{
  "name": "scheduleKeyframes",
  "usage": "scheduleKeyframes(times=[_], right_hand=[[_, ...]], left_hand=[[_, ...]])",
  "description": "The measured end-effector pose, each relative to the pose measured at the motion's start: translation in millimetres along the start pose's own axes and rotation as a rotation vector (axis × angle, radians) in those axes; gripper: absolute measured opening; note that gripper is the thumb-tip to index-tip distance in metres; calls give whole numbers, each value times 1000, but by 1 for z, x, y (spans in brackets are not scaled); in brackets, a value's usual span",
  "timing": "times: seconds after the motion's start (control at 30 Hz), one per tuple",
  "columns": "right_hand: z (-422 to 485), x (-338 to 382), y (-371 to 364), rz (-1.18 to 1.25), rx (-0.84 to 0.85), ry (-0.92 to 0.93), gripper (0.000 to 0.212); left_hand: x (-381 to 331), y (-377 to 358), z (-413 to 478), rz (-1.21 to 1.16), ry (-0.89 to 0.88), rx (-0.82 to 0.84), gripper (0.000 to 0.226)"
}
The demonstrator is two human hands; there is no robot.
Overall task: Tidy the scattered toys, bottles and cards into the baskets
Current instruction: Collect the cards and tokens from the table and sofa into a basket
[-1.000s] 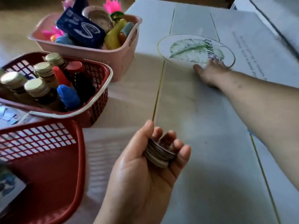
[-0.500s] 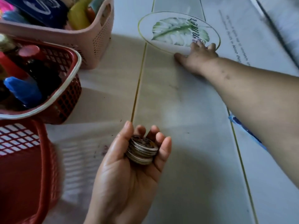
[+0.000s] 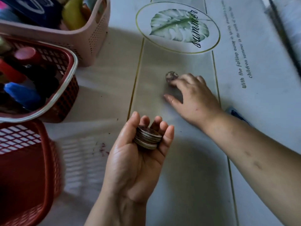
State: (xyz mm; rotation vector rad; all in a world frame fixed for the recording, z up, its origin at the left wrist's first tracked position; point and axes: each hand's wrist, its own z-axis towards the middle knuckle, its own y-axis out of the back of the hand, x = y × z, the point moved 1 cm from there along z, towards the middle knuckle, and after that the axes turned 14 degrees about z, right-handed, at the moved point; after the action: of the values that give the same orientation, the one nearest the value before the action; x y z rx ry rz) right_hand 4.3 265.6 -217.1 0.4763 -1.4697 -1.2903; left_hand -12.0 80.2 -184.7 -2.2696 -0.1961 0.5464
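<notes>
The left hand (image 3: 135,168) is cupping a stack of round cards (image 3: 148,138), fingers curled round it; the right hand (image 3: 193,98), fingers straight, is pressing a lone card (image 3: 171,76) flat on the desk (image 3: 179,185); being thin, it is likely resisting pickup; a fumble risks toppling the stack.

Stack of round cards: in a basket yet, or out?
Out: the stack of round cards lies in the left hand, fingers curled round it, above the table.
</notes>
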Motion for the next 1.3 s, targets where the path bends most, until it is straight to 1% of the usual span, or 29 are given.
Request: scheduleKeyframes(times=[0.03, 0.1, 0.17, 0.23, 0.3, 0.37, 0.43, 0.47, 0.53, 0.63, 0.73, 0.8, 0.9, 0.93, 0.97, 1.0, 1.07, 1.1, 1.17, 1.2, 1.23, 1.27, 1.3], right_hand=[[-6, 4, 2, 75, -13, -17, 46], [-6, 7, 6, 179, -24, -125, 47], [8, 8, 8, 154, 0, -262, 54], [26, 5, 6, 150, 76, -381, 59], [39, 5, 4, 160, 156, -469, 60], [37, 8, 4, 158, 171, -515, 61], [24, 11, 9, 209, 158, -496, 61], [16, 12, 5, 209, 172, -456, 62], [9, 11, 6, 138, 248, -376, 61], [15, 11, 7, 69, 347, -404, 49], [1, 30, 9, 99, 312, -441, 37], [-29, 49, 9, 121, 273, -420, 29], [-82, 75, 8, 148, 286, -354, 12], [-94, 81, 9, 154, 295, -360, 6], [-101, 85, 10, 172, 293, -393, 6], [-104, 92, 14, 204, 296, -474, 12], [-107, 94, 17, 317, 313, -695, 32], [-108, 93, 16, 367, 328, -785, 33], [-110, 97, 24, 468, 331, -909, 24], [-113, 102, 34, 565, 290, -954, 21], [-117, 112, 50, 697, 232, -999, 18], [-120, 123, 68, 843, 176, -1017, 15], [-124, 136, 87, 975, 155, -1010, 11]], left_hand=[[2, 1, -1, 3, 3, -8, 23], [8, 6, -5, 8, 6, -32, 22], [12, 11, -9, 12, 5, -39, 21], [18, 16, -16, 28, 10, -49, 19], [23, 21, -23, 55, 7, -47, 17], [26, 24, -32, 88, -5, -75, 16], [29, 24, -45, 102, -11, -98, 15], [32, 28, -51, 97, -4, -106, 15], [31, 21, -61, 99, 1, -104, 15], [27, 10, -67, 91, -1, -82, 15], [13, -3, -71, 152, -5, -90, 14], [4, -7, -77, 166, 10, -97, 14], [-7, -8, -97, 181, 57, -128, 18], [-11, -8, -105, 193, 74, -140, 19], [-13, -7, -110, 201, 87, -159, 19], [-20, -9, -119, 214, 103, -180, 17], [-27, -12, -127, 229, 129, -220, 13], [-30, -13, -130, 241, 136, -237, 13], [-36, -16, -134, 273, 147, -274, 12], [-37, -17, -135, 303, 149, -298, 10], [-40, -19, -139, 340, 157, -321, 8], [-41, -21, -140, 364, 166, -340, 8], [-41, -23, -142, 389, 181, -354, 10]])
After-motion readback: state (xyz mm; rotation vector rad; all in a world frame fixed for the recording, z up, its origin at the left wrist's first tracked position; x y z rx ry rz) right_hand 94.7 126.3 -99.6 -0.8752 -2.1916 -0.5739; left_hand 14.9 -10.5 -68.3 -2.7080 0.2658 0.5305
